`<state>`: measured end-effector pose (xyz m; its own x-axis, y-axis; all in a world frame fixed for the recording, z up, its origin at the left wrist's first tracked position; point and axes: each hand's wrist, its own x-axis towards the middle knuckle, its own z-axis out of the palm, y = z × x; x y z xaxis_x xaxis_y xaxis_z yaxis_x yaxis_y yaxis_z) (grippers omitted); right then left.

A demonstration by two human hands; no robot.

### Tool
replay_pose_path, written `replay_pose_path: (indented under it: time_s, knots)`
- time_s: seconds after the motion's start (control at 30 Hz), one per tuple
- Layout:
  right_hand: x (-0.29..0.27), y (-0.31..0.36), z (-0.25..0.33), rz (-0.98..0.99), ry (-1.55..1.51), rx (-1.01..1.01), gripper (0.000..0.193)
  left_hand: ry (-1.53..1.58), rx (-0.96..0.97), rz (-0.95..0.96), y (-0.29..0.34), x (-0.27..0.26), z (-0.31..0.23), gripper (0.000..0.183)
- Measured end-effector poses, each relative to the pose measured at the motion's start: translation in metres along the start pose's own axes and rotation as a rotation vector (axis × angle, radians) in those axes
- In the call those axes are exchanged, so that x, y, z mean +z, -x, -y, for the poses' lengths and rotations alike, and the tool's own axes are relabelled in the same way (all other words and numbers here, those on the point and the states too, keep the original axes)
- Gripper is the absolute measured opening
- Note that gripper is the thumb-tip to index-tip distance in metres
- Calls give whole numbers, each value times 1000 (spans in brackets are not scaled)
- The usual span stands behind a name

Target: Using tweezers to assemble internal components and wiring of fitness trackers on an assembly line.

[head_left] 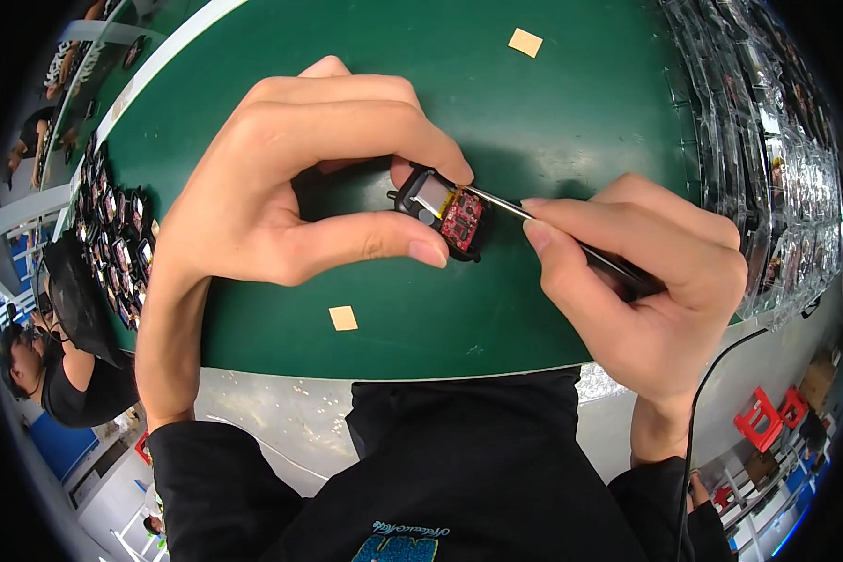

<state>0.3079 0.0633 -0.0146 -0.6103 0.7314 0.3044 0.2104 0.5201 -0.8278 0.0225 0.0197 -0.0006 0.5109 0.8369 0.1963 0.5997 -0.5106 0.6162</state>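
Observation:
Between the thumb and fingers of my left hand (290, 169) is a small black device housing (437, 214), tilted, with its inside facing up. A red circuit board (463, 220) fills one end of it, and a silvery battery-like block (432, 195) sits beside the board. My right hand (646, 272) is closed in a pen-like grip around thin metal tweezers (501, 202). Their tip meets the upper edge of the red board, close to my left index fingertip. Whether the tip pinches anything there is too small to tell.
Two small beige paper squares (525, 42) lie on the green table (571, 112). Stacked clear plastic trays (768, 178) line the right edge. Many black devices (117, 234) are heaped at the left, near a seated person (61, 375). A black cable (698, 403) hangs by my right arm.

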Motion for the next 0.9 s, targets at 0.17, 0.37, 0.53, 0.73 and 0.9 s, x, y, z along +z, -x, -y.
replay_pose_path:
  time_s: [0.17,0.37,0.53,0.73,0.9]
  knots:
    - [0,1,2,6,46,-44,21,19,-38,6,1,0,-3,61]
    - [2,4,0,-155,44,-3,17,-9,-36,-36,-2,4,-9,57]
    - [0,4,2,-234,-32,22,14,-153,-63,-83,-7,1,-21,57]
    - [6,6,-6,-259,-131,-59,13,-82,-90,-356,-43,-27,-21,51]
    - [9,11,-14,-275,-163,-103,12,-108,252,-212,-190,-25,-62,49]
